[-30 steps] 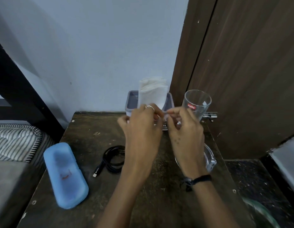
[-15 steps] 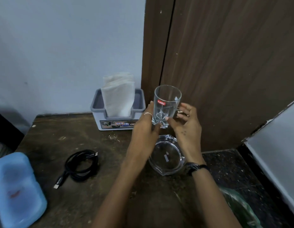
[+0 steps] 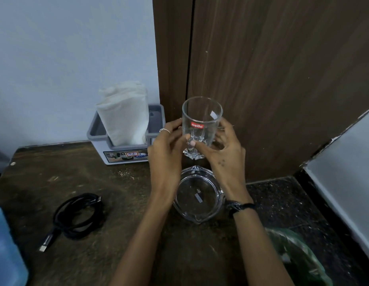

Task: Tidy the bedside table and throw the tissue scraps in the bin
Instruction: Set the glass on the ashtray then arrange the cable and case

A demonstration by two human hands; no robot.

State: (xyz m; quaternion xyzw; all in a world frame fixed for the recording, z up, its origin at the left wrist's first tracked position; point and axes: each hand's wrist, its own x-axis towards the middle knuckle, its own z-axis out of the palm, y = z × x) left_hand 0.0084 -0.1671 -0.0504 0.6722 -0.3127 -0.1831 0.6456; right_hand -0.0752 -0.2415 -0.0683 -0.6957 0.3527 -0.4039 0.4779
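Note:
A clear drinking glass (image 3: 201, 118) with a red label is held upright above the dark wooden bedside table (image 3: 80, 178). My left hand (image 3: 166, 153) touches its left side and my right hand (image 3: 224, 153) wraps its lower part, thumb across the front. Below the hands a clear glass dish (image 3: 198, 198) lies on the table's right edge. A grey tissue holder (image 3: 125, 153) with white tissues (image 3: 123, 114) stands at the back against the wall. No loose tissue scrap is visible.
A coiled black cable (image 3: 78, 213) lies left of centre. A blue plastic case (image 3: 6, 250) sits at the lower left edge. A brown wooden door (image 3: 272, 79) stands behind. Green plastic (image 3: 297, 254) shows on the dark floor at lower right.
The view has swung right. Both hands moved from in front of the tissue holder to the glass and took hold of it, lifting it slightly above the dish.

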